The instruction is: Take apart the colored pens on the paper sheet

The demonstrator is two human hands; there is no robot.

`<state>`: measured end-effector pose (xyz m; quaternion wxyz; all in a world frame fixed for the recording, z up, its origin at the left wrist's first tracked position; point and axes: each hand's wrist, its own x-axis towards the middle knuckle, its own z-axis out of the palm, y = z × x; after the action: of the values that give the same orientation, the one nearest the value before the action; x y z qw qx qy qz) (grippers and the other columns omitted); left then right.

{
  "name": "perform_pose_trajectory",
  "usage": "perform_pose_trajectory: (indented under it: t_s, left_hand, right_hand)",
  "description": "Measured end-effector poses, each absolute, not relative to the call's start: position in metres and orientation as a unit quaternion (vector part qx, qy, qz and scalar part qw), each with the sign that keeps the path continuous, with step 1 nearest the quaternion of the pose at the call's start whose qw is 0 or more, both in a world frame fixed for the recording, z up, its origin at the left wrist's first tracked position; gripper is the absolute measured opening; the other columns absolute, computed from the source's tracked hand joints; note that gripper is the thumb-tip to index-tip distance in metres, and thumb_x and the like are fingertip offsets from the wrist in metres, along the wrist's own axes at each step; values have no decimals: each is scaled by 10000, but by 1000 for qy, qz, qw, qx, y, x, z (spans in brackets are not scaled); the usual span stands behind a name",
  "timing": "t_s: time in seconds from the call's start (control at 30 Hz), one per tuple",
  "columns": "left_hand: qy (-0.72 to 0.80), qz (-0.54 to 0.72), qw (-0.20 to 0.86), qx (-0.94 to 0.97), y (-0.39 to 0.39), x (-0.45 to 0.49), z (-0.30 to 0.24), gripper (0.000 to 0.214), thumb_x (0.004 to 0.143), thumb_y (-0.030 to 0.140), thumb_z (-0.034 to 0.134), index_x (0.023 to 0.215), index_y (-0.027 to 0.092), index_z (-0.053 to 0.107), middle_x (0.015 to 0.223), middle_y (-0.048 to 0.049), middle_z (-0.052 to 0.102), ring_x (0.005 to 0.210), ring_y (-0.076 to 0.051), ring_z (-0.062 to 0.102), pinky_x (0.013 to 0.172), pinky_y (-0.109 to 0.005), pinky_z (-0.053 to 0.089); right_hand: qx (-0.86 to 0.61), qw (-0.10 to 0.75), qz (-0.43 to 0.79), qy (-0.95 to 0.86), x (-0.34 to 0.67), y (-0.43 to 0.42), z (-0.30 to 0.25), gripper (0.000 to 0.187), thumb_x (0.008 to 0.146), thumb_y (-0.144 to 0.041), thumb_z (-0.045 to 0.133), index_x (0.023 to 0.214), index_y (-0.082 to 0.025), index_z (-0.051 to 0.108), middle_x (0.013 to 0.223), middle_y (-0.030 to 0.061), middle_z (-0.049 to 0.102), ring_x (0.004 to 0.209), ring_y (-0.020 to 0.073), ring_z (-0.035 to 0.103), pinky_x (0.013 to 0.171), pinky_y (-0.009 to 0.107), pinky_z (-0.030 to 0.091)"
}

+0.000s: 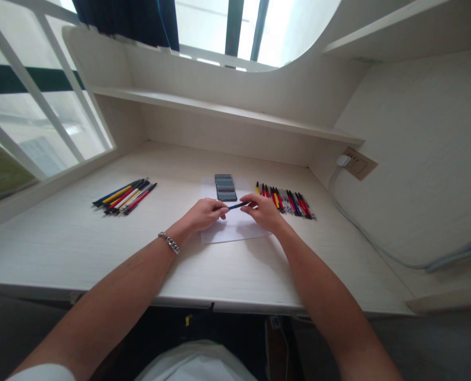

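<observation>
Both hands meet over a white sheet of paper (pixel 235 230) on the desk. Between them lies a blue pen (pixel 238 205), held level. My left hand (pixel 204 213) pinches its left end and my right hand (pixel 264 210) pinches its right end. A silver bracelet (pixel 169 242) sits on my left wrist. A dark phone (pixel 225 188) lies on the paper just beyond the pen. Several assembled pens (pixel 125 196) lie in a bunch at the left. A row of several red, blue, yellow and black pen pieces (pixel 286 201) lies right of my right hand.
The white desk (pixel 80 248) has a low shelf (pixel 219 111) along its back and a window frame (pixel 41 100) at the left. A wall socket (pixel 356 163) with a white plug and cable (pixel 378 248) is on the right wall.
</observation>
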<state>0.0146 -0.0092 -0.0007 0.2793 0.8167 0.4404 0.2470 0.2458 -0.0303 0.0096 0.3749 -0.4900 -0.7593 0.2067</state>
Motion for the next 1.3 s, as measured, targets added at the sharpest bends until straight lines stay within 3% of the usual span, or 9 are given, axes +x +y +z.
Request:
perform_pose_trajectory:
  t_s: [0.13,0.33,0.53,0.9,1.0,1.13,1.23,1.3]
  left_hand:
    - [431,275,297,807,-9,14,-2,279,840,388,623,936,194,798,821,-46,771,731,-181,654,663,-270,461]
    - [442,315,289,788,-9,13,-4,249,790,345,714,975,208,809,936,-59,796,839,-212,704,766,-298,511]
    - [457,324,243,792,-13,14,4,222,781,297,752,985,239,819,907,-43,800,791,-200,708,778,-300,512]
    - [470,320,159,807,-14,16,5,210,790,285,773,990,252,826,808,-59,751,721,-187,659,747,-303,502]
    - [469,315,160,809,-14,16,4,206,792,279,769,989,252,824,820,-57,757,734,-190,662,749,-305,506]
    - [464,314,188,807,-14,19,0,209,806,262,746,1000,233,817,885,-61,776,771,-205,682,774,-322,520]
    - [440,332,201,810,-16,23,-2,189,817,213,709,979,213,805,938,-66,767,825,-210,691,807,-328,529]
    - [416,349,217,812,-18,26,-2,217,817,160,674,1001,205,780,974,-61,756,867,-206,694,826,-325,536]
  right_hand:
    - [-507,343,213,-762,245,-31,9,138,893,-243,623,867,-186,746,717,13,712,655,143,639,650,249,453]
    - [-551,262,169,-774,239,-28,8,409,996,-372,499,700,-188,713,626,12,680,644,141,615,633,249,370]
    - [-556,259,239,-752,236,-29,12,526,1014,-425,430,603,-176,642,515,-7,598,529,123,550,597,257,354]
    - [-574,263,338,-697,236,-29,11,538,991,-485,418,564,-183,547,454,-21,515,430,103,445,517,252,331]
    - [-592,232,292,-715,235,-30,12,542,1011,-484,391,633,-169,619,557,20,617,516,127,540,564,254,374]
    - [-604,194,79,-769,231,-37,15,406,1031,-384,409,924,-174,739,932,108,753,860,213,675,760,297,447]
    - [-556,211,-2,-804,221,-46,16,309,996,-318,512,1225,-183,670,1176,130,724,1078,254,652,919,341,447]
    - [-520,216,-5,-827,213,-51,14,436,942,-272,600,1367,-178,569,1237,132,705,1117,267,643,951,350,446]
